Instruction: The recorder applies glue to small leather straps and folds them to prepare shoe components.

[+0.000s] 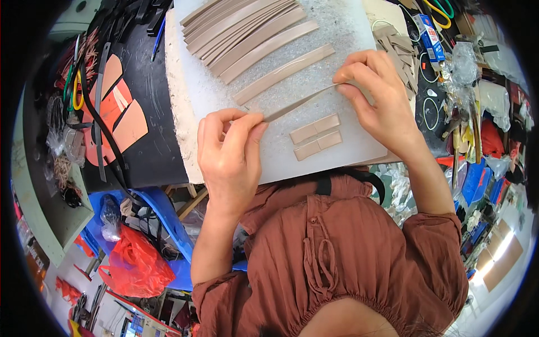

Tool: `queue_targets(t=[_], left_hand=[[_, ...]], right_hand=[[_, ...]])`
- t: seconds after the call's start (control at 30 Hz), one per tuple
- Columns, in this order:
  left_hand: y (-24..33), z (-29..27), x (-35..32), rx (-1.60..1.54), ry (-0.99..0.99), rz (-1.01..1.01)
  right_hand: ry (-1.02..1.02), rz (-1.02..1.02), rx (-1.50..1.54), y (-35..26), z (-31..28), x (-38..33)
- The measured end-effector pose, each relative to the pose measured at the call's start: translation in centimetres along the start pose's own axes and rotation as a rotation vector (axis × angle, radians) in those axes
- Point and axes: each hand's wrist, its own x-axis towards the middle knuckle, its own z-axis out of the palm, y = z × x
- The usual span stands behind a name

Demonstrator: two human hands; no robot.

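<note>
A narrow taupe strip (298, 103) is stretched between my two hands above a pale work board (359, 140). My left hand (229, 147) pinches its left end, and my right hand (377, 92) pinches the other end between thumb and fingers. Just beyond it lies a single flat taupe strip (285, 74). Farther back, many similar strips (241, 28) are laid side by side, some overlapping. Nearer to me, two short folded taupe pieces (316, 137) rest one in front of the other on the board.
Left of the board, salmon-coloured cut pieces (130, 123) and dark straps (100, 112) lie on a black tabletop (154, 143). A heap of taupe strips (400, 53) sits at the right, near a blue-and-white box (429, 36). Below left, a red plastic bag (139, 264) hangs by a blue bin (163, 210).
</note>
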Motion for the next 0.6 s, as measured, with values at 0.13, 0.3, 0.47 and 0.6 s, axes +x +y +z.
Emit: queue_targets(t=[0.13, 0.3, 0.47, 0.6], left_hand=[[0.6, 0.2, 0.6, -0.133, -0.010, -0.039], [1.8, 2.0, 2.0, -0.230, 0.058, 0.001], [1.2, 2.1, 2.1, -0.196, -0.034, 0.125], [0.3, 2.3, 1.8, -0.144, -0.043, 0.243]], right_hand=[[-0.113, 0.192, 0.145, -1.1, -1.2, -0.4], [-0.011, 0.015, -0.010, -2.4, -0.2, 0.1], [0.052, -0.087, 0.100, -1.1, 1.3, -1.9], [0.016, -0.141, 0.109, -0.7, 1.5, -2.7]])
